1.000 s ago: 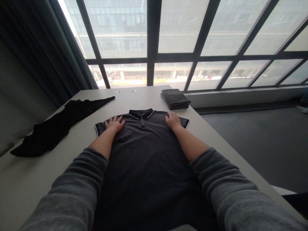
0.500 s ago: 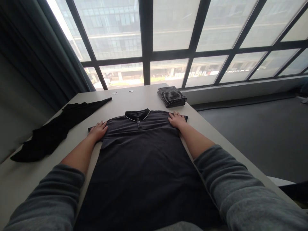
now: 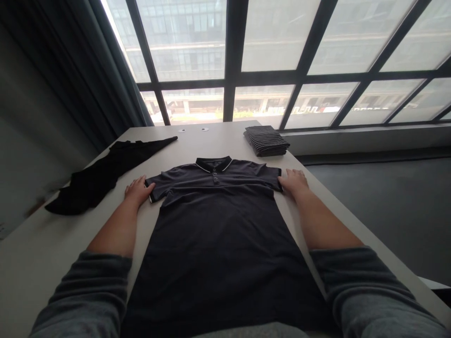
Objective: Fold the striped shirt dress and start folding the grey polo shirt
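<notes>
A: Left hand (image 3: 138, 190)?
B: Flat on the table (image 3: 42, 263), fingers loosely spread, thumb touching the cuff of the left sleeve of the dark polo shirt (image 3: 218, 225). Gripping nothing.

A: Right hand (image 3: 295, 181)?
B: Palm down, fingers apart, just beside the right sleeve hem, touching its edge. Nothing clamped.

A: Shirt position?
B: Spread face up along the table's middle, collar toward the far edge, hem at the near edge.

A: Surroundings?
B: Black garment (image 3: 105, 173) crumpled near the left edge; folded striped cloth (image 3: 266, 140) at the far right corner.
</notes>
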Demonstrator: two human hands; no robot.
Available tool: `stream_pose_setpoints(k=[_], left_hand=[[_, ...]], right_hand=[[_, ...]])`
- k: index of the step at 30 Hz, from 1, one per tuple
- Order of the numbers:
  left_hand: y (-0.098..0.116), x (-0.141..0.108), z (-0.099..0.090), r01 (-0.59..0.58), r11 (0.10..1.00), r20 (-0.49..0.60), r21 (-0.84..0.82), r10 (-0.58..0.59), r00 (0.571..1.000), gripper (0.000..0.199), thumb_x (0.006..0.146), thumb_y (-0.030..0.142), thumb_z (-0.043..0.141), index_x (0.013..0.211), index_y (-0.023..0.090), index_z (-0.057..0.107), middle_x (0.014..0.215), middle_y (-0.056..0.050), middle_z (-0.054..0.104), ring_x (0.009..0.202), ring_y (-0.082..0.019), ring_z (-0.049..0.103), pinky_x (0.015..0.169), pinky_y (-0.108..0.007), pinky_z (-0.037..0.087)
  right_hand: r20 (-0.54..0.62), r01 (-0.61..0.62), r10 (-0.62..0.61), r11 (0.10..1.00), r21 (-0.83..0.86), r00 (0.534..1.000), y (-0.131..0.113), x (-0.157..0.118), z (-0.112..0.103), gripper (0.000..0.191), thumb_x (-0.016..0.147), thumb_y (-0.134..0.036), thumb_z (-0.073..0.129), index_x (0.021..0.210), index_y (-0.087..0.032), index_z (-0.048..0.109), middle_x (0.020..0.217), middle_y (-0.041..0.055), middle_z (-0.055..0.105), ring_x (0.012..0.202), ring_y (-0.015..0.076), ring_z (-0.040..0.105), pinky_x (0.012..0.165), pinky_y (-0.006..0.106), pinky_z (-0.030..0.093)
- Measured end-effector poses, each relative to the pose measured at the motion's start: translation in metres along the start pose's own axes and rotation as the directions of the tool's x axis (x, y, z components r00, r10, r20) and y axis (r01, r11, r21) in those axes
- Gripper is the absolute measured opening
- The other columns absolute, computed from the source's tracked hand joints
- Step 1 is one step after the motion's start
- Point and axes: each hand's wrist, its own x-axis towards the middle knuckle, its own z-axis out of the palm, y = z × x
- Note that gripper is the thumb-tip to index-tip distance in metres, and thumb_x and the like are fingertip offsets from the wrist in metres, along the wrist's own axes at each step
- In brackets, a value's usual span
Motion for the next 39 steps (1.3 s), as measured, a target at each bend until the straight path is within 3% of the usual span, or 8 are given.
stream_pose_setpoints(k=[9, 14, 19, 26, 29, 33, 36, 39], left_hand=[[0.011, -0.003, -0.008, 0.041, 0.991, -0.095, -0.125, -0.053, 0.994, 0.064, 0.091, 0.049, 0.063, 0.149, 0.023, 0.058, 0.143, -0.018, 0.065, 0.128, -0.042, 0.062, 0.103, -0.052, 0.052], [0.014, -0.009, -0.014, 0.068, 0.981, -0.078, -0.182, -0.083, 0.993, 0.058, 0.092, 0.046, 0.065, 0.144, 0.021, 0.061, 0.133, -0.014, 0.071, 0.12, -0.035, 0.068, 0.099, -0.045, 0.054], [0.014, -0.01, -0.014, 0.053, 0.973, -0.112, -0.223, -0.08, 0.991, 0.052, 0.089, 0.045, 0.065, 0.136, 0.022, 0.068, 0.126, -0.013, 0.074, 0.113, -0.035, 0.07, 0.097, -0.043, 0.056], [0.012, -0.009, -0.012, 0.0, 0.96, -0.178, -0.282, -0.052, 0.983, 0.047, 0.086, 0.04, 0.067, 0.129, 0.021, 0.072, 0.127, -0.011, 0.073, 0.117, -0.034, 0.068, 0.105, -0.045, 0.054], [0.013, -0.009, -0.012, -0.053, 0.95, -0.214, -0.307, -0.015, 0.977, 0.047, 0.086, 0.038, 0.066, 0.129, 0.021, 0.071, 0.13, -0.011, 0.072, 0.117, -0.033, 0.068, 0.108, -0.044, 0.053], [0.015, -0.01, -0.013, -0.082, 0.947, -0.219, -0.311, 0.013, 0.976, 0.046, 0.086, 0.036, 0.065, 0.129, 0.019, 0.071, 0.132, -0.011, 0.07, 0.12, -0.032, 0.066, 0.112, -0.043, 0.051], [0.016, -0.011, -0.014, -0.084, 0.949, -0.205, -0.302, 0.021, 0.978, 0.045, 0.087, 0.036, 0.063, 0.129, 0.021, 0.07, 0.133, -0.01, 0.069, 0.123, -0.032, 0.064, 0.114, -0.043, 0.05], [0.017, -0.012, -0.016, -0.08, 0.952, -0.192, -0.294, 0.023, 0.981, 0.045, 0.089, 0.037, 0.062, 0.131, 0.022, 0.069, 0.135, -0.011, 0.067, 0.127, -0.032, 0.062, 0.116, -0.044, 0.049]], right_hand=[[-0.024, 0.052, -0.049, 0.989, 0.14, 0.999, -0.027, -0.007, -0.004, 0.048, 0.088, -0.045, 0.062, 0.12, -0.011, 0.074, 0.128, 0.0209, 0.07, 0.129, 0.0342, 0.055, 0.116, 0.047, 0.034], [-0.087, -0.007, 0.036, 0.951, 0.31, 0.996, -0.032, -0.011, -0.014, 0.024, 0.084, -0.034, 0.064, 0.099, -0.017, 0.071, 0.1, 0.0147, 0.074, 0.1, 0.0296, 0.065, 0.093, 0.037, 0.047], [-0.125, -0.12, 0.223, 0.827, 0.549, 0.967, -0.035, -0.015, -0.027, 0.038, 0.081, -0.033, 0.068, 0.115, -0.021, 0.059, 0.089, 0.0056, 0.069, 0.08, 0.0237, 0.063, 0.077, 0.032, 0.047], [0.057, -0.245, 0.303, 0.633, 0.734, 0.951, -0.037, -0.018, -0.03, 0.045, 0.069, -0.021, 0.063, 0.114, -0.019, 0.068, 0.075, 0.0008, 0.068, 0.064, 0.0191, 0.06, 0.059, 0.027, 0.047], [0.066, -0.198, 0.225, 0.635, 0.747, 0.972, -0.045, -0.019, -0.037, 0.032, 0.074, -0.025, 0.062, 0.101, -0.014, 0.076, 0.084, 0.0077, 0.076, 0.073, 0.0207, 0.067, 0.068, 0.03, 0.053], [-0.155, 0.108, -0.017, 0.789, 0.605, 0.988, -0.07, -0.028, -0.061, 0.046, 0.085, -0.031, 0.06, 0.124, -0.012, 0.076, 0.12, 0.0152, 0.077, 0.11, 0.0294, 0.071, 0.103, 0.042, 0.053], [-0.21, 0.414, -0.356, 0.782, 0.467, 0.91, -0.095, -0.046, -0.08, 0.06, 0.091, -0.03, 0.059, 0.15, -0.015, 0.061, 0.149, 0.0139, 0.063, 0.138, 0.0313, 0.058, 0.12, 0.045, 0.042], [0.005, 0.591, -0.664, 0.67, 0.449, 0.748, -0.115, -0.067, -0.088, 0.075, 0.091, -0.03, 0.066, 0.163, -0.028, 0.045, 0.167, 0.0065, 0.044, 0.148, 0.03, 0.05, 0.124, 0.044, 0.039]])
